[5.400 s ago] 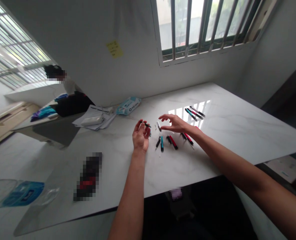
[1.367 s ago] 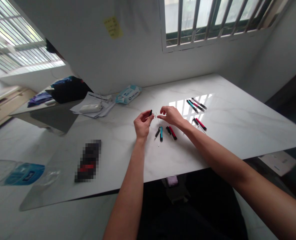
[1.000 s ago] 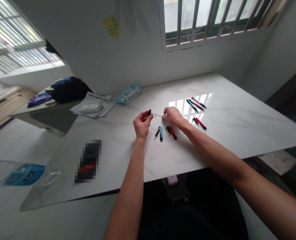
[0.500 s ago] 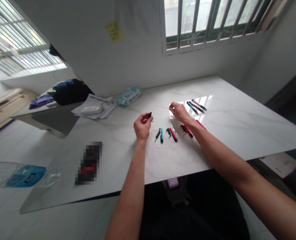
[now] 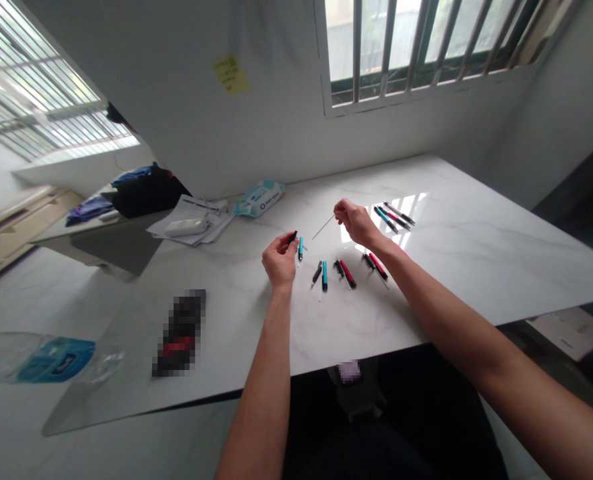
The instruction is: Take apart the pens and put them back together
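Right now, over the white table [image 5: 476, 253], I am holding both hands just above the loose pen pieces [image 5: 346, 273]. I am judging that the thin rod needs lining up straight with the open end of the black pen piece, slowly, since it looks ready to bend. My left hand [image 5: 279, 260] is closing thumb and fingertips round the black pen piece [image 5: 293, 236], raised just off the tabletop, while my right hand [image 5: 359, 223] is pinching the far end of the thin rod [image 5: 323, 227], its free tip slanting down toward the left hand without touching it.
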`<action>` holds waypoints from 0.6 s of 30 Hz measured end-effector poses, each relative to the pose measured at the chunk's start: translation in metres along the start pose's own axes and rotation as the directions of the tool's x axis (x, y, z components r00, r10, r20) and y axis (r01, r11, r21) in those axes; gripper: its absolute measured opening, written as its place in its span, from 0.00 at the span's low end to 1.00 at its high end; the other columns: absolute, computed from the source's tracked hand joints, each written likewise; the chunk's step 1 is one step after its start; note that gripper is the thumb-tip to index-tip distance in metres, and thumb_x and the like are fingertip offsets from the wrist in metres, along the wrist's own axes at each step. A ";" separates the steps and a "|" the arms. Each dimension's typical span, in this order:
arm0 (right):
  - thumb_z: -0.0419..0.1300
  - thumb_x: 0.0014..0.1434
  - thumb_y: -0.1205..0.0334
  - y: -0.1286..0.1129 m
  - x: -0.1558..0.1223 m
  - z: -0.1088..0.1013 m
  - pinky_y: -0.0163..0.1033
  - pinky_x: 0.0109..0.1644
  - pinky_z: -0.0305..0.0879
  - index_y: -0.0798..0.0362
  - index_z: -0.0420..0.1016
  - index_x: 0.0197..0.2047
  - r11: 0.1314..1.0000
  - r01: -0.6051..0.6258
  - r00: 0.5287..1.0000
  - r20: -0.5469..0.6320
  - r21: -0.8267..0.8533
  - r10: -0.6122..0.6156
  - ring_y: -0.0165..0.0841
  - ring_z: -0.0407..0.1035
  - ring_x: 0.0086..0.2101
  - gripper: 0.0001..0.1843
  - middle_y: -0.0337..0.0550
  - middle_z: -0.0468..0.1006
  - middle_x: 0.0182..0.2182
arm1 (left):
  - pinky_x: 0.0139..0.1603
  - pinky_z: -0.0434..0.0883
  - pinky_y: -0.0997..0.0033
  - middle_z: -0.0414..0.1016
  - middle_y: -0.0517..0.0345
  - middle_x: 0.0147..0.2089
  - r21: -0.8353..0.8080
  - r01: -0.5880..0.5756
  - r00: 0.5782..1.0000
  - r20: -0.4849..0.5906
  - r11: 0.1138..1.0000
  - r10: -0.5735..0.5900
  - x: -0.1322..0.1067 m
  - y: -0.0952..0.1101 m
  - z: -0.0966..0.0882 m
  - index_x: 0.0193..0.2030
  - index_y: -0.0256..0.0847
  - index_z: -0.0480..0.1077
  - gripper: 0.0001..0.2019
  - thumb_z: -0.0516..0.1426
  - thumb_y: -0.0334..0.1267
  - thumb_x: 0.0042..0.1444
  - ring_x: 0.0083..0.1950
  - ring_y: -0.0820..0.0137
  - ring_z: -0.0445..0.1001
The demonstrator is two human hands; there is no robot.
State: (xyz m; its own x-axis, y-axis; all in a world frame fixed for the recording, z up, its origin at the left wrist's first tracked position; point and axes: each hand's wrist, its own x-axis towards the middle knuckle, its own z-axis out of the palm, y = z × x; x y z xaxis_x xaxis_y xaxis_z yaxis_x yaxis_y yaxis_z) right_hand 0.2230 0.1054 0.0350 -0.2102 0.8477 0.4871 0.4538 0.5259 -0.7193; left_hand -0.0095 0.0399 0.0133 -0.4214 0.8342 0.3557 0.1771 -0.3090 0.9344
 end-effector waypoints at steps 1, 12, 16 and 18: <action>0.51 0.74 0.62 -0.002 0.000 0.000 0.39 0.42 0.69 0.52 0.73 0.45 0.999 -0.012 1.000 -0.021 0.033 0.013 0.34 0.74 0.34 0.09 0.44 0.81 0.35 | 0.52 0.81 0.63 0.87 0.49 0.43 0.002 0.002 1.000 0.015 1.000 -0.002 -0.001 0.000 0.000 0.45 0.41 0.85 0.13 0.72 0.38 0.52 0.43 0.64 0.85; 0.52 0.74 0.59 -0.006 0.002 0.001 0.39 0.44 0.72 0.50 0.71 0.45 0.983 -0.046 0.996 -0.062 0.176 0.058 0.33 0.75 0.34 0.08 0.42 0.80 0.35 | 0.52 0.80 0.63 0.87 0.50 0.42 0.024 0.008 0.997 0.079 1.000 -0.010 -0.003 0.004 0.002 0.44 0.42 0.86 0.13 0.72 0.39 0.52 0.43 0.64 0.84; 0.53 0.72 0.60 -0.005 0.002 0.004 0.38 0.42 0.71 0.50 0.71 0.43 0.980 -0.021 0.998 -0.054 0.199 0.032 0.32 0.74 0.32 0.07 0.40 0.79 0.33 | 0.51 0.80 0.64 0.88 0.50 0.43 0.019 0.005 0.994 0.112 1.000 -0.008 -0.003 0.005 0.003 0.44 0.42 0.86 0.12 0.72 0.39 0.52 0.43 0.64 0.84; 0.54 0.72 0.59 -0.004 0.001 0.007 0.37 0.40 0.70 0.50 0.71 0.43 0.975 -0.009 0.998 -0.056 0.222 0.022 0.32 0.74 0.31 0.07 0.39 0.79 0.31 | 0.51 0.80 0.64 0.88 0.50 0.42 0.017 0.009 0.991 0.130 1.000 -0.011 -0.004 0.006 0.004 0.44 0.41 0.86 0.13 0.72 0.40 0.51 0.42 0.64 0.84</action>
State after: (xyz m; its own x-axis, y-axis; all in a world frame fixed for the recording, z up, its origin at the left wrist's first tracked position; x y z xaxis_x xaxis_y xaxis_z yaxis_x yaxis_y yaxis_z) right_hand 0.2148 0.1046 0.0351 -0.1514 0.8538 0.4981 0.2523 0.5206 -0.8157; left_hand -0.0036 0.0367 0.0171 -0.3044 0.8898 0.3400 0.1884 -0.2936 0.9372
